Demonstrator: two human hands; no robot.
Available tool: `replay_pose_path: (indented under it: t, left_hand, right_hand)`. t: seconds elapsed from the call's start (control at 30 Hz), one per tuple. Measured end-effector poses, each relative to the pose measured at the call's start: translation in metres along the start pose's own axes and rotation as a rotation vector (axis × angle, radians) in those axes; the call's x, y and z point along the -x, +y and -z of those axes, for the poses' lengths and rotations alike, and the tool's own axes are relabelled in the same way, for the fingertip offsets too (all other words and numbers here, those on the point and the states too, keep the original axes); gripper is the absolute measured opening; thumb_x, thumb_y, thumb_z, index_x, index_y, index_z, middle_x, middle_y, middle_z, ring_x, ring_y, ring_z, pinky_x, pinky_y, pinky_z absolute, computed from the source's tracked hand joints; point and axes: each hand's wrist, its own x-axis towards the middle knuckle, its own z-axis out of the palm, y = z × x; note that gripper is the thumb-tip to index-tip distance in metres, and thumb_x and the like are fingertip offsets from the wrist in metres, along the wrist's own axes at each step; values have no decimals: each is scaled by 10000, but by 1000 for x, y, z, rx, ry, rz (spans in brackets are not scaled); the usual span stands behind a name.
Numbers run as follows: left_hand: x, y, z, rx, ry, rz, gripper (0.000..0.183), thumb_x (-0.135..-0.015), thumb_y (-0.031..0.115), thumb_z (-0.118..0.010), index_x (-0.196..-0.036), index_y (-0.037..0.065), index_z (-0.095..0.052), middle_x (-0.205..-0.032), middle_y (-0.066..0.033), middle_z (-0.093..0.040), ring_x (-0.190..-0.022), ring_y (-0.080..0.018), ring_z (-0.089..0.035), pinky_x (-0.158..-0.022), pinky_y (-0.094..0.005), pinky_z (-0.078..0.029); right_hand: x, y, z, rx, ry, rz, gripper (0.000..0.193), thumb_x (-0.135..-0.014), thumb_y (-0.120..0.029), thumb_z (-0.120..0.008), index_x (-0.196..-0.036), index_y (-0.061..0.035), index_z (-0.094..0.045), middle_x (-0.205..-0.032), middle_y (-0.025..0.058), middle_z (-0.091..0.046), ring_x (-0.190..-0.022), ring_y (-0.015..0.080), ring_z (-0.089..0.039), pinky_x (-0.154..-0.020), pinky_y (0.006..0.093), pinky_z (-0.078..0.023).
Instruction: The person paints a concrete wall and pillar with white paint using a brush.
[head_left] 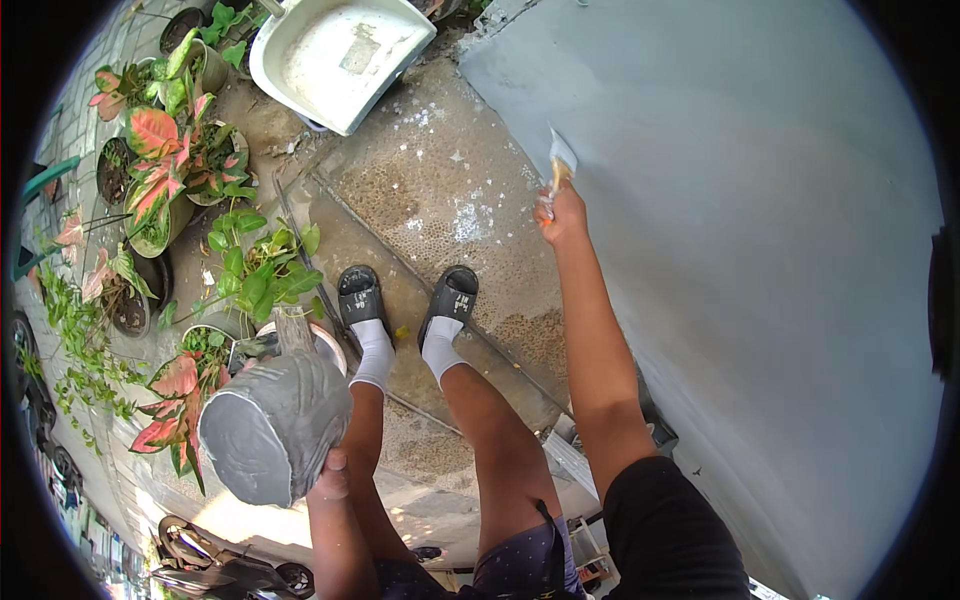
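My right hand (pixel 563 213) is closed round the handle of a paintbrush (pixel 562 160). White-grey paint coats the bristles, which meet the lower part of a grey wall (pixel 740 220), and a pale wet dab shows at their tip. Paint also marks the fingers. Low on the left, my left hand (pixel 330 478) grips a paint pot (pixel 275 425) crusted with grey paint; most of its fingers are hidden behind the pot. Smooth grey paint shows inside its round mouth. A weathered grey piece (pixel 293 330) juts out beyond the pot, and I cannot tell whether it is joined to it.
Potted plants with pink and green leaves (pixel 155 140) line the left side. A white dustpan (pixel 345 55) lies ahead. My feet, in black slides (pixel 452 292), stand on a paint-spattered concrete floor (pixel 430 170) with a raised strip. A motorcycle (pixel 225 570) is at lower left.
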Motion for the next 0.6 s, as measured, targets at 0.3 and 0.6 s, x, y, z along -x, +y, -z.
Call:
replay_pose_path:
  t: [0.3,0.6]
  left_hand:
    - [9,12,-4,66,36,-55,996,-722,576,-759,-1434,26,-334,-1478,-132,-364,-1335,-337,-371,-1116,-502,-276]
    - [17,11,1,126,44,-46,980,-714,545,-780,-1440,54,-341,-1473,-121,-375,-1336,-339,-367,-1113,-507,-280]
  right_hand:
    - [296,-68,66,-159,27,848,317,-1025,-418,-459,-962,-109,-490,-626,-16,-421,-453,63,-355,-370,213,-264]
    - [82,-4,5,25,166,665,335,-1033,-443,-404,-970,-119,-458,-661,12,-439,-462,94,-352,-372,251,-288]
